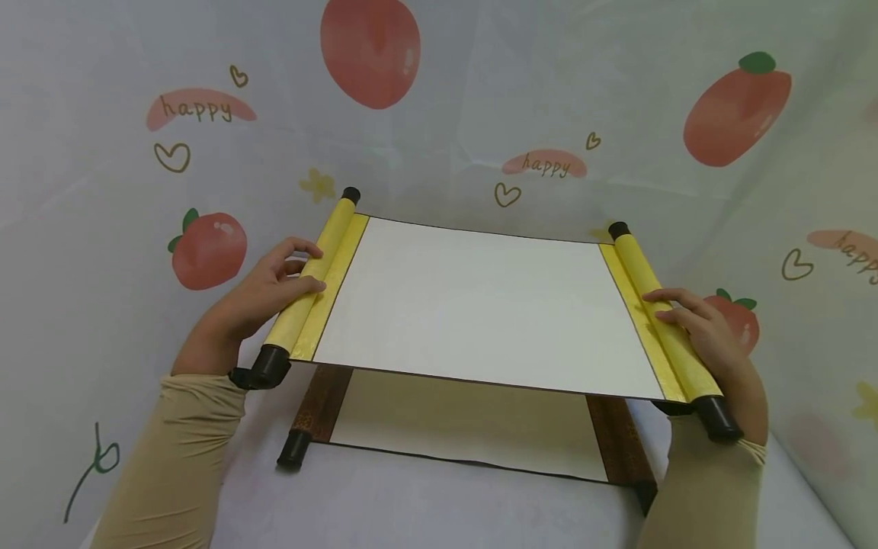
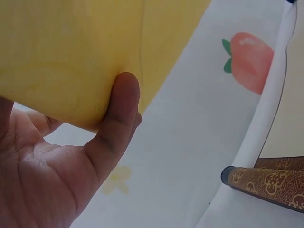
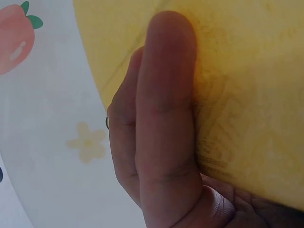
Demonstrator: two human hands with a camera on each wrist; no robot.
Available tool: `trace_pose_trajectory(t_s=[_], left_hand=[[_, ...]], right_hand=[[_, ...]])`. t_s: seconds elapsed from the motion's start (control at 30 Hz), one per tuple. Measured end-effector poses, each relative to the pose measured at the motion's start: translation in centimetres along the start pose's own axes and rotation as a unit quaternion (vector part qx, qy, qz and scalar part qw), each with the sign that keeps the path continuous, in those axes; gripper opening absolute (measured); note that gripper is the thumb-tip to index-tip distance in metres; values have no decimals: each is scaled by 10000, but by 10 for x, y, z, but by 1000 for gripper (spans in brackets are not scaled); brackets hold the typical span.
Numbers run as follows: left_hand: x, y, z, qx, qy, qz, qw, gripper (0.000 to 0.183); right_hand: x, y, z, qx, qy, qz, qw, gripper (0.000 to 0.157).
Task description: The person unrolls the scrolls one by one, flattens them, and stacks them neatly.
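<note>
Held up between both hands is a yellow-edged scroll (image 1: 480, 305), its blank white sheet spread between two yellow rollers with black end knobs. My left hand (image 1: 264, 293) grips the left roller, thumb on the near face and fingers round the far edge. On the opposite side my right hand (image 1: 706, 328) holds the right roller with its fingers curled over it. Both wrist views show yellow material (image 2: 61, 57) close up with fingers pressed to it. Below lies a second scroll (image 1: 466, 423) with brown patterned rollers, partly hidden by the raised one.
A white table surface (image 1: 411, 503) carries the brown scroll. Behind it hangs a pale cloth backdrop (image 1: 439, 152) printed with red fruit, hearts and the word "happy". In the left wrist view, a brown roller (image 2: 270, 183) with gold patterning shows at the lower right.
</note>
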State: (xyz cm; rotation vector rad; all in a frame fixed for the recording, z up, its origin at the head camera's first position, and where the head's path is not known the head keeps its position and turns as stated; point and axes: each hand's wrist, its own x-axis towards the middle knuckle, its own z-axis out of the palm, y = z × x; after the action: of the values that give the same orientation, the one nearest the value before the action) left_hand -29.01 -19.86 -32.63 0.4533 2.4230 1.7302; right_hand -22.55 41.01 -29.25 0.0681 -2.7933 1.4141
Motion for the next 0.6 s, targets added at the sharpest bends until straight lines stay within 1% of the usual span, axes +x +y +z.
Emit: trace_pose_trajectory(t_s=[0.1,0.3,0.4,0.5,0.6], left_hand=[[-1,0,0,54,-34,26,10000,44],[-1,0,-1,-137,-67,-70,9999,40],[-2,0,-1,-116,-146,7,9998,40],[-2,1,-1,-78,-239,89,9996,41],[-3,2,0,-72,-285,93,9995,42]], right_hand=[[-2,1,-1,123,-65,62,9999,32],[-1,4,-3,445,-172,0,9989,31],[-1,5,-4,395,-148,-15,9991,31],[-2,4,-4,185,-101,29,9998,31],[-4,3,-4,-61,-39,76,9999,32]])
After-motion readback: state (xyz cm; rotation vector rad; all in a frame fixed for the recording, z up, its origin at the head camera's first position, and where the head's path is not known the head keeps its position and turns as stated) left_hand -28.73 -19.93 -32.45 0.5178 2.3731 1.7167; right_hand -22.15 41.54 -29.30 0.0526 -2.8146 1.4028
